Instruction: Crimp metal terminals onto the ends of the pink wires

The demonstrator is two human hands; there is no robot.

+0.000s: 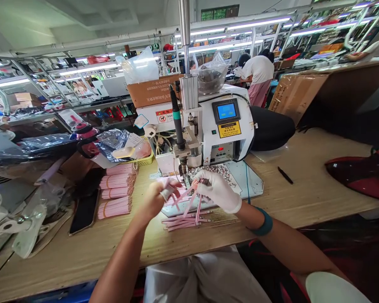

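Note:
My right hand (221, 190), in a white glove with a teal band at the wrist, is closed on several thin pink strips (198, 209) that hang from its fingertips. My left hand (163, 192) has white covers on some fingers. Its fingers are bent around a pink strip (176, 203) just left of the right hand. Both hands are in front of the tip of a soldering machine (182, 166). More pink strips (183, 222) lie loose at the front edge of its base plate (252, 185). Small bits of metal-coloured scrap (224, 172) cover part of the plate.
Banded bundles of pink strips (115, 207) lie to the left, beside a black phone (84, 212). A yellow basket (145, 160) and a pink bottle (86, 134) stand behind them. At right are a black pen (285, 175) and a cardboard box (298, 94). A person (257, 71) bends over farther back.

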